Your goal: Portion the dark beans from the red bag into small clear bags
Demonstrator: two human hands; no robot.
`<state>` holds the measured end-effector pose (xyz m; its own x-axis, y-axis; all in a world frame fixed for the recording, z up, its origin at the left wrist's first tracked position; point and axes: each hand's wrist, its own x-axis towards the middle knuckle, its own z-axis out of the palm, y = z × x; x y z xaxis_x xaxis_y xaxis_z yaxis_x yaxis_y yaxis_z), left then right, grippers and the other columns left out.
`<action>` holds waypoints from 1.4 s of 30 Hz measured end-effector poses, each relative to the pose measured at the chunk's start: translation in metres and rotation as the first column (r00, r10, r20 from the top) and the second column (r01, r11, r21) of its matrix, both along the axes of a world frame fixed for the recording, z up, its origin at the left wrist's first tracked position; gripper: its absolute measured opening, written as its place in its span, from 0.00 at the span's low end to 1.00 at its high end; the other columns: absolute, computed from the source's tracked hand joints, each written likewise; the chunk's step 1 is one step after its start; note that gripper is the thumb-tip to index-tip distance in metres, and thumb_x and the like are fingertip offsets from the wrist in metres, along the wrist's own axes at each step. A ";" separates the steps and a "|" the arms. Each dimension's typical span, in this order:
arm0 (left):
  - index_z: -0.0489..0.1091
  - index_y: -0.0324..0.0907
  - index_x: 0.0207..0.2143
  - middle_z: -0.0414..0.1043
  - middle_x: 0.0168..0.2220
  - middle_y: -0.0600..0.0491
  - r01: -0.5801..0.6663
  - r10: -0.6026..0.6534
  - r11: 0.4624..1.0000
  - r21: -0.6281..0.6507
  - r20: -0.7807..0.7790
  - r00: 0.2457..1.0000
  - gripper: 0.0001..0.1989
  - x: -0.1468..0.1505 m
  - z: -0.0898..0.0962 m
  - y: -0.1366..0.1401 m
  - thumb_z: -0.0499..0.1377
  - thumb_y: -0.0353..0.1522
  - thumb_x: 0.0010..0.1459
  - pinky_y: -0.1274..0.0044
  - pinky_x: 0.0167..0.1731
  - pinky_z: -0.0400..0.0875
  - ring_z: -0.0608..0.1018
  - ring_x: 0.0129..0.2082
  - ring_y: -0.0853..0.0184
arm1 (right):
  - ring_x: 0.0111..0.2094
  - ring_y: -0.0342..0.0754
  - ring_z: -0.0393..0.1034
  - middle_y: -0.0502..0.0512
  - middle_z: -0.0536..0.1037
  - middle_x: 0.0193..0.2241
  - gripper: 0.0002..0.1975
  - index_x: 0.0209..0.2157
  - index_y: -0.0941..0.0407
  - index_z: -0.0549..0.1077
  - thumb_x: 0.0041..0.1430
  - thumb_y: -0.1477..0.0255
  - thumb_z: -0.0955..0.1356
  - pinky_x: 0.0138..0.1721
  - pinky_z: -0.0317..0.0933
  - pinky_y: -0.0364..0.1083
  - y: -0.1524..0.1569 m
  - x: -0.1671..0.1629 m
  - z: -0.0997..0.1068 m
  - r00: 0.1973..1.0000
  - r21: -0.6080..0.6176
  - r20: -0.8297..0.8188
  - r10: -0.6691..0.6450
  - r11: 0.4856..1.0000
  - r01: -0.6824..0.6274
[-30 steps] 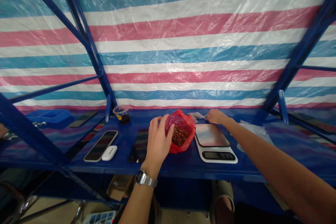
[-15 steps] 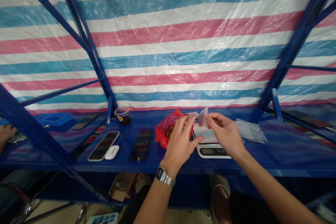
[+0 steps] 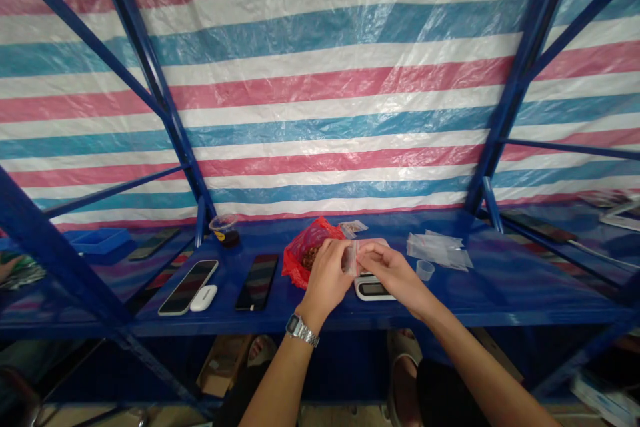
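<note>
Between both hands I hold a small clear zip bag (image 3: 352, 257), just above the scale. My left hand (image 3: 330, 270) pinches its left side, with a metal-band watch on that wrist. My right hand (image 3: 387, 273) is closed on its right side. The white digital scale (image 3: 373, 289) lies under my hands, its display showing and much of its plate covered. Left of it sits an open red plastic bag (image 3: 296, 263) with small brown pieces inside. Behind the scale rests another small clear bag (image 3: 353, 227) with something in it.
A stack of flat clear bags (image 3: 437, 249) and a small clear cup (image 3: 425, 270) lie to the right. On the left are a black phone (image 3: 257, 282), another phone (image 3: 190, 287), a white earbud case (image 3: 203, 298) and a cup of dark liquid (image 3: 227, 232). Blue posts frame the bench.
My left hand has come over to the small bag, and both hands now hold it, lower and nearer. The view has shifted, and the small cup by the stacked bags has become visible.
</note>
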<state>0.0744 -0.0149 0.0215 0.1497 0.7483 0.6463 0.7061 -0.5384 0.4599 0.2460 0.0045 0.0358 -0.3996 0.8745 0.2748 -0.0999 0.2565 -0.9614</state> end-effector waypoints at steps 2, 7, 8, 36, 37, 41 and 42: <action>0.67 0.46 0.51 0.72 0.46 0.49 -0.062 0.067 0.997 0.045 -0.115 0.991 0.18 -0.002 0.001 -0.001 0.63 0.25 0.59 0.63 0.50 0.71 0.72 0.50 0.56 | 0.34 0.49 0.75 0.52 0.81 0.31 0.19 0.35 0.55 0.77 0.54 0.53 0.75 0.41 0.67 0.47 -0.001 -0.002 -0.001 1.000 -0.048 0.011 0.010 0.999 -0.009; 0.63 0.47 0.57 0.68 0.51 0.46 -0.113 0.128 0.990 0.079 -0.229 0.965 0.25 -0.003 0.001 -0.006 0.65 0.32 0.60 0.60 0.52 0.68 0.68 0.52 0.52 | 0.32 0.48 0.72 0.53 0.80 0.29 0.21 0.31 0.57 0.80 0.52 0.52 0.76 0.37 0.65 0.47 0.004 -0.006 -0.010 0.999 -0.112 0.037 0.006 0.994 -0.002; 0.62 0.47 0.58 0.67 0.53 0.46 -0.117 0.130 0.990 0.078 -0.195 0.972 0.28 -0.002 0.001 -0.008 0.67 0.34 0.59 0.59 0.53 0.67 0.67 0.54 0.52 | 0.30 0.48 0.72 0.53 0.79 0.28 0.21 0.31 0.57 0.80 0.51 0.52 0.76 0.35 0.65 0.46 0.005 -0.007 -0.011 1.000 -0.130 0.028 -0.002 0.992 0.005; 0.78 0.41 0.39 0.80 0.37 0.50 0.361 -0.079 0.875 -0.323 0.640 0.764 0.17 -0.053 -0.008 -0.012 0.61 0.46 0.63 0.73 0.42 0.75 0.80 0.38 0.62 | 0.29 0.46 0.72 0.50 0.76 0.29 0.13 0.37 0.54 0.72 0.61 0.59 0.71 0.34 0.66 0.46 -0.006 -0.053 -0.019 0.995 0.231 0.081 -0.066 0.972 0.045; 0.78 0.41 0.39 0.81 0.38 0.49 0.367 -0.089 0.873 -0.321 0.634 0.768 0.17 -0.054 -0.008 -0.011 0.61 0.45 0.63 0.72 0.44 0.75 0.81 0.39 0.61 | 0.30 0.46 0.72 0.50 0.76 0.29 0.12 0.37 0.54 0.73 0.61 0.60 0.71 0.34 0.66 0.46 -0.005 -0.053 -0.019 0.993 0.232 0.087 -0.076 0.971 0.054; 0.78 0.41 0.38 0.81 0.39 0.49 0.400 -0.140 0.865 -0.304 0.619 0.773 0.15 -0.056 -0.008 -0.010 0.62 0.44 0.63 0.71 0.46 0.75 0.82 0.41 0.61 | 0.30 0.47 0.73 0.51 0.78 0.29 0.12 0.36 0.55 0.74 0.61 0.60 0.71 0.35 0.67 0.46 -0.005 -0.053 -0.019 0.987 0.231 0.114 -0.116 0.969 0.087; 0.77 0.41 0.38 0.81 0.39 0.49 0.401 -0.145 0.865 -0.300 0.617 0.774 0.15 -0.056 -0.008 -0.010 0.62 0.43 0.63 0.72 0.46 0.75 0.82 0.41 0.61 | 0.30 0.47 0.73 0.51 0.78 0.29 0.12 0.35 0.55 0.75 0.61 0.60 0.70 0.35 0.68 0.46 -0.005 -0.053 -0.019 0.985 0.233 0.122 -0.121 0.968 0.090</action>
